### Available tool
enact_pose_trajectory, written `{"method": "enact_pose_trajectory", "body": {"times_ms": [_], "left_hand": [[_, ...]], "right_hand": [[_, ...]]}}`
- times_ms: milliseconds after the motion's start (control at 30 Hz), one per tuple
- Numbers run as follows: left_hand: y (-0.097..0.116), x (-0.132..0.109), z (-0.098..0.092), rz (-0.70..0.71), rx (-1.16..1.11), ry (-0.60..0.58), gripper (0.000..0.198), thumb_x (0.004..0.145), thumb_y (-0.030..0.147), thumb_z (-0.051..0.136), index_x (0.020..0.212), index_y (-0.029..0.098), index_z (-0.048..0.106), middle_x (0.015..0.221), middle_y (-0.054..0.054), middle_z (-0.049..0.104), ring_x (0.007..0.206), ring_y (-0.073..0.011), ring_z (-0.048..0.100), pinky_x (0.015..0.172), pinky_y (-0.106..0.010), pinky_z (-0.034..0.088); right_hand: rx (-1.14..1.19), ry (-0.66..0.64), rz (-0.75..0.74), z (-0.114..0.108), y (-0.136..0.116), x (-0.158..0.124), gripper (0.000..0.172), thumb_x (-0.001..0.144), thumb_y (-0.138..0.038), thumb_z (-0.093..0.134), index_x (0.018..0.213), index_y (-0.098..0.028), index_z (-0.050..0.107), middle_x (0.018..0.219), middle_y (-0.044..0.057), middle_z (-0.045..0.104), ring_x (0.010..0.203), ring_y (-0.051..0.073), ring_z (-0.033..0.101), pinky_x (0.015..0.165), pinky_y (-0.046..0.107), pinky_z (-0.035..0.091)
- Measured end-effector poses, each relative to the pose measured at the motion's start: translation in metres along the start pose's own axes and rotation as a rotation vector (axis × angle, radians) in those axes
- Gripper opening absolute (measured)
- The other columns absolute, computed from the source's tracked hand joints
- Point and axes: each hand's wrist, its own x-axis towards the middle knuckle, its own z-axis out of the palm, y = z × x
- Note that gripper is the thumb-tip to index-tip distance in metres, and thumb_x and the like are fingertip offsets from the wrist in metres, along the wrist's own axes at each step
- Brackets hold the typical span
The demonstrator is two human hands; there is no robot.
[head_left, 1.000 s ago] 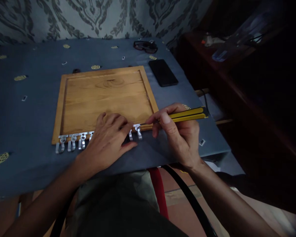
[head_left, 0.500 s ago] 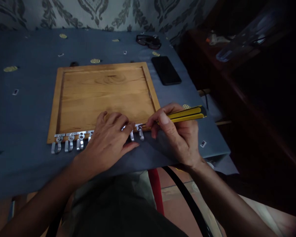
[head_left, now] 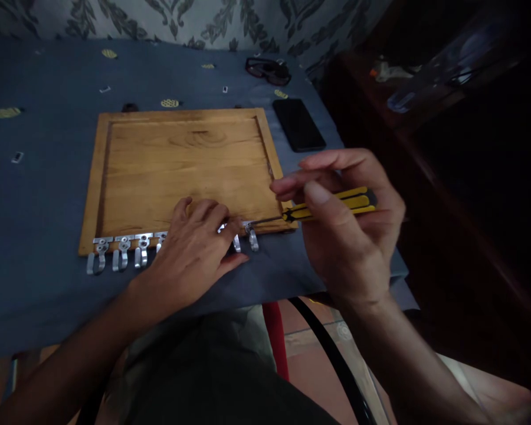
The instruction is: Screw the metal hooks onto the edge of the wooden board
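On the cloth-covered counter (head_left: pixel 39 236), cut off at nine o'clock, lies a framed wooden panel (head_left: pixel 181 171). The left hand (head_left: pixel 197 251) covers part of its six o'clock edge, grip impossible to tell. The right hand (head_left: pixel 349 236) loosely holds a yellow-and-black screwdriver (head_left: pixel 298 212), its handle partly hidden. A smartphone (head_left: pixel 298 125) lies at the panel's two o'clock. Metal hooks (head_left: pixel 123 255) line the covered edge, some hidden; the screwdriver's indistinct tip is at the four o'clock one.

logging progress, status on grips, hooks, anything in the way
Right grip holding yellow screwdriver, tip at rightmost hook. Left grip covering middle of hook row. Wooden board flat.
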Motion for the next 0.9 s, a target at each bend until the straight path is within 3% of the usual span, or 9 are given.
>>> {"method": "enact_pose_trajectory", "body": {"times_ms": [67,167,300,467,600,700,800,900], "left_hand": [[0.000,0.000,0.000,0.006,0.006,0.005,0.032,0.093,0.037,0.079,0.117,0.015,0.075,0.110,-0.014,0.073,0.110,-0.0359,0.064,0.103,-0.060,0.050],[-0.001,0.000,0.000,0.008,0.006,0.004,0.028,0.094,0.037,0.078,0.113,0.016,0.076,0.108,-0.013,0.072,0.109,-0.0352,0.064,0.103,-0.059,0.051],[0.000,0.000,0.000,0.003,-0.002,-0.005,0.032,0.092,0.037,0.081,0.114,0.015,0.075,0.110,-0.012,0.073,0.110,-0.0359,0.064,0.102,-0.060,0.051],[-0.001,0.001,0.000,0.010,0.015,0.005,0.032,0.091,0.038,0.082,0.113,0.015,0.076,0.107,-0.013,0.072,0.109,-0.0358,0.064,0.101,-0.058,0.052],[-0.001,0.001,0.000,0.017,0.014,0.005,0.031,0.091,0.036,0.081,0.113,0.015,0.075,0.107,-0.013,0.072,0.109,-0.0363,0.064,0.098,-0.057,0.053],[0.000,0.001,0.001,0.013,0.005,0.001,0.034,0.090,0.036,0.082,0.114,0.013,0.075,0.108,-0.013,0.073,0.110,-0.0366,0.065,0.100,-0.059,0.053],[-0.001,0.001,0.002,0.017,-0.007,0.015,0.036,0.088,0.035,0.084,0.113,0.011,0.075,0.107,-0.013,0.073,0.109,-0.0373,0.065,0.099,-0.060,0.054],[-0.003,0.001,0.000,0.024,-0.025,-0.014,0.036,0.090,0.035,0.083,0.116,0.012,0.074,0.111,-0.013,0.073,0.111,-0.0375,0.065,0.100,-0.060,0.053]], "right_hand": [[0.031,0.051,-0.053,0.007,-0.002,0.000,0.009,0.101,-0.028,0.067,0.092,-0.031,0.067,0.083,0.000,0.071,0.080,0.021,0.070,0.082,0.039,0.058],[0.091,0.070,-0.089,0.015,-0.007,0.005,0.027,0.102,-0.028,0.061,0.076,-0.028,0.054,0.066,-0.002,0.051,0.056,0.017,0.052,0.056,0.035,0.046],[0.032,0.128,0.049,0.025,-0.013,0.017,0.049,0.106,-0.058,0.048,0.070,-0.027,0.035,0.057,-0.002,0.034,0.044,0.016,0.034,0.040,0.032,0.033],[-0.012,0.160,0.103,0.031,-0.013,0.023,0.056,0.104,-0.072,0.036,0.069,-0.028,0.035,0.048,-0.002,0.030,0.039,0.017,0.032,0.037,0.036,0.032],[0.032,0.158,0.032,0.036,-0.009,0.023,0.054,0.110,-0.056,0.038,0.065,-0.027,0.031,0.048,-0.003,0.028,0.038,0.015,0.028,0.037,0.034,0.026],[0.088,0.251,-0.007,0.042,-0.005,0.023,0.052,0.111,-0.044,0.039,0.065,-0.026,0.024,0.050,-0.004,0.023,0.039,0.014,0.023,0.038,0.033,0.023],[0.023,0.278,-0.070,0.048,0.000,0.021,0.054,0.110,-0.054,0.040,0.069,-0.025,0.019,0.055,-0.003,0.021,0.043,0.015,0.024,0.043,0.034,0.028],[-0.071,0.248,-0.106,0.052,0.002,0.017,0.056,0.107,-0.064,0.040,0.070,-0.026,0.025,0.058,-0.001,0.028,0.047,0.018,0.032,0.048,0.038,0.036]]}}
